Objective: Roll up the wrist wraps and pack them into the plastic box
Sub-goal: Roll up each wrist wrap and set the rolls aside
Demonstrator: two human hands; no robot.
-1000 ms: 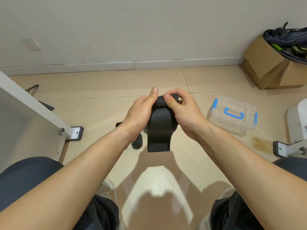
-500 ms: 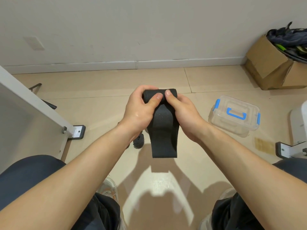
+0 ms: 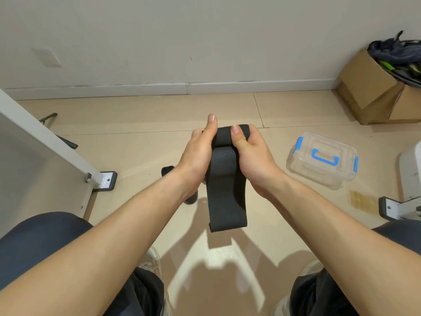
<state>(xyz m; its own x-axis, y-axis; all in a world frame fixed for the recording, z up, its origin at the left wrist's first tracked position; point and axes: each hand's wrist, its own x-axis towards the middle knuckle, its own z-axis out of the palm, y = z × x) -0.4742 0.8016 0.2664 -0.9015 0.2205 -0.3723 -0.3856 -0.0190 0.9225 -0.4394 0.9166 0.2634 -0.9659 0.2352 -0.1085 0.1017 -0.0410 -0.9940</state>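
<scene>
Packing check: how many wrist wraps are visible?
2: one wrist wrap gripped by left hand and right hand; second wrap on the floor behind the left hand, mostly hidden.

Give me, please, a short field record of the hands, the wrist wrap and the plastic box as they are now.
wrist wrap: black, top rolled, tail hanging loose
left hand: grips the rolled top's left end, thumb raised
right hand: grips the rolled top's right end, thumb on it
plastic box: closed, on the floor at right
progress: rolling not yet done
</scene>
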